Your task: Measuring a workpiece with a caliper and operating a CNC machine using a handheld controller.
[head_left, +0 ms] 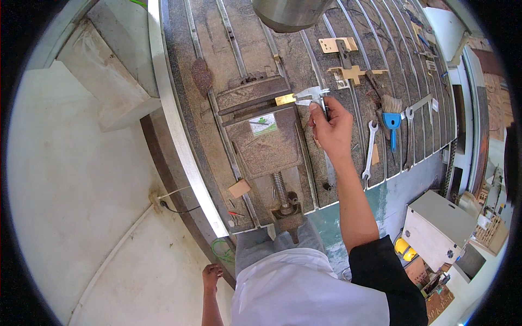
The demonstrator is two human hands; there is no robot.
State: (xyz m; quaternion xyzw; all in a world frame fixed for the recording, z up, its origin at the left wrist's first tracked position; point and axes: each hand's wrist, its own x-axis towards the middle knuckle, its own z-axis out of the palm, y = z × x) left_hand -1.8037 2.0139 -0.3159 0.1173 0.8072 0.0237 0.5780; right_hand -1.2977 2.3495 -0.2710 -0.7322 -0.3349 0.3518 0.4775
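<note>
My right hand [333,126] is closed around a metal vernier caliper [311,96] over the machine table. The caliper's jaw end meets a small brass-coloured block [284,100] at the right end of the vise's gap. Whether the jaws grip the block or only touch it, I cannot tell. The rusty machine vise [266,142] has a threaded screw toward me, and a small green-and-white card [263,124] lies on its top. Down at my left side hangs my left hand [212,275], fingers loosely bent and nothing visible in them, away from the table.
A grey machine spindle [291,13] hangs above the slotted table. Right of my hand lie an open-end wrench [370,149], a blue-handled brush [392,120] and brass plates [354,74]. A brown block [239,188] lies front left; a beige cabinet [439,228] stands lower right.
</note>
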